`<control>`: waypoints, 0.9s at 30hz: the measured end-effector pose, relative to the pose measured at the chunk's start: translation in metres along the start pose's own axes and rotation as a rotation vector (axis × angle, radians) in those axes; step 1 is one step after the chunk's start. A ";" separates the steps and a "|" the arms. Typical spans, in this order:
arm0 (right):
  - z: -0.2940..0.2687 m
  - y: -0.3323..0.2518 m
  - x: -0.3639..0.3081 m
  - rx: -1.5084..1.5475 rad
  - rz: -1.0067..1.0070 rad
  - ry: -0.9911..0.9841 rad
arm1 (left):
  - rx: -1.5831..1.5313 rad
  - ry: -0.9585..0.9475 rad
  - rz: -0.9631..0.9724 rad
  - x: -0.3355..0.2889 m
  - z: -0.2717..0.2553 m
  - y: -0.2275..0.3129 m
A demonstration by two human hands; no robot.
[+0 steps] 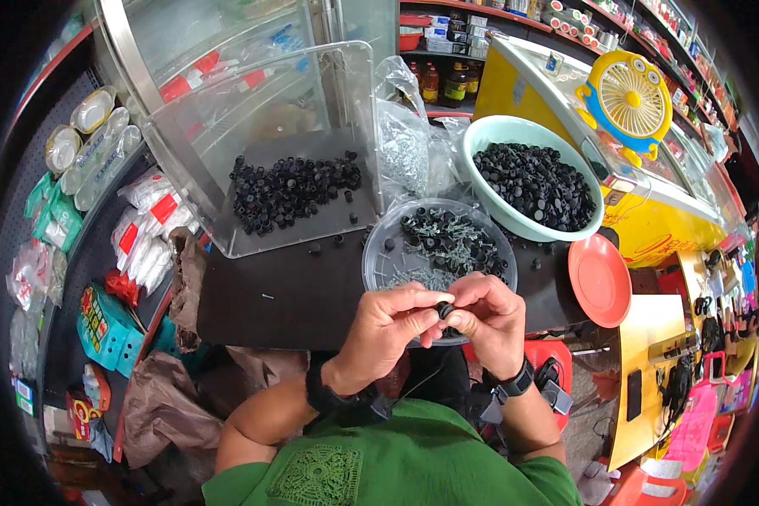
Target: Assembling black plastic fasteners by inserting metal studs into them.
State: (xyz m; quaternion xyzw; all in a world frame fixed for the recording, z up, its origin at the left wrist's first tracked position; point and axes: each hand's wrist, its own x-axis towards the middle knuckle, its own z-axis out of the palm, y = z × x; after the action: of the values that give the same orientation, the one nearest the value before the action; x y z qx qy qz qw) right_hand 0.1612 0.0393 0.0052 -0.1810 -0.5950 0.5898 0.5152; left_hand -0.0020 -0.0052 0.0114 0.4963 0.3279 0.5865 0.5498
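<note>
Both my hands meet above the near edge of a dark work board [287,299]. My left hand [388,325] and my right hand [485,316] pinch one small black round cap [444,309] between their fingertips. Just beyond them stands a clear round tub [379,253] holding black caps mixed with grey screws. A pale green bowl [514,135] filled with black caps sits behind it to the right. A clear plastic box [270,118], lying open toward me, holds a heap of black caps [291,190] on the left.
A clear bag of screws [401,143] stands between the box and the bowl. An orange plate [599,278] lies at the board's right edge. A yellow fan [628,101] stands on a yellow counter. Packaged goods and brown bags crowd the left side.
</note>
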 end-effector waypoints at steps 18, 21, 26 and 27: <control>-0.066 -0.031 0.074 -0.177 0.208 0.343 | -0.014 0.229 -0.108 0.014 -0.039 0.016; -0.113 -0.033 0.105 0.137 0.170 0.703 | -0.049 0.316 -0.143 0.007 -0.070 0.017; -0.073 -0.031 0.094 -0.063 0.292 0.336 | -0.062 0.460 -0.226 -0.017 -0.116 0.014; -0.062 -0.026 0.089 -0.258 0.390 0.113 | -0.056 0.471 -0.239 -0.019 -0.125 0.010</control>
State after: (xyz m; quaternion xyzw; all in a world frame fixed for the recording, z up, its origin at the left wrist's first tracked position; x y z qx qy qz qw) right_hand 0.1863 0.1380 0.0498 -0.3894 -0.5897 0.5860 0.3965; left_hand -0.1247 -0.0054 -0.0199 0.2886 0.4866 0.6255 0.5372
